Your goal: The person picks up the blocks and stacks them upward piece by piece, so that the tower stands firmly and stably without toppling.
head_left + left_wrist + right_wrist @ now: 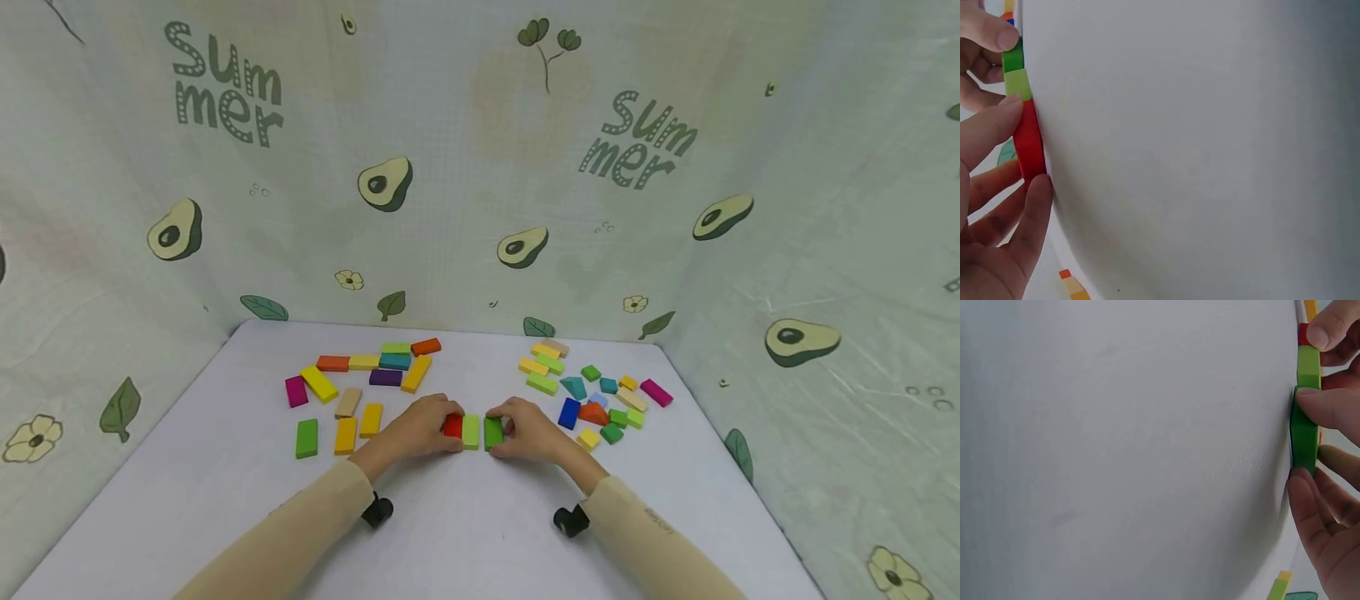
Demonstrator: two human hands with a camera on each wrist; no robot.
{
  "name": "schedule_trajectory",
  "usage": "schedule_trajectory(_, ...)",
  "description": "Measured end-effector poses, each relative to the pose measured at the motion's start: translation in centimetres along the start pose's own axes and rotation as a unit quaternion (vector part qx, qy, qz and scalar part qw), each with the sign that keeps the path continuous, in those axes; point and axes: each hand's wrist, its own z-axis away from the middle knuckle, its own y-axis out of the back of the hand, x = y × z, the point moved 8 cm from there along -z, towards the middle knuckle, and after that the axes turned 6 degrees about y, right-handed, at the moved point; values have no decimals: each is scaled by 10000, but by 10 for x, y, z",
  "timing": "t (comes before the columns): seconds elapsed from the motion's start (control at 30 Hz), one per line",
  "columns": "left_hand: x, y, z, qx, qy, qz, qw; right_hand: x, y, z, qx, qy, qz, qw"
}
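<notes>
L hand (422, 428) grips red blk (453, 426); R hand (534, 431), green blk (492, 432), gap to lime (470, 432).

A white counter (480, 525) carries multicoloured rectangular blocks (348, 402) centre-left, mixed-shape coloured blocks (593, 414) centre-right, and three rectangular blocks (470, 432), red, lime and green, mid-frame.

Two hands (420, 427), two sleeves (300, 529), two wrist cameras (378, 511), over thirty blocks (470, 432)

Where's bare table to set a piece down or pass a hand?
Bare: the table between left sleeve and right sleeve, and the strip beyond left hand and right hand, between the left blocks and right blocks. Crowded: those right blocks, and between the hands: red block, light green block, green block.
</notes>
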Motion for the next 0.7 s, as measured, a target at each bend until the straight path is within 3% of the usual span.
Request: schedule_trajectory(0.7, -2, -1, -4, -3, 12, -28, 10000, -5, -7, -9, -19, -113, -47, 9999)
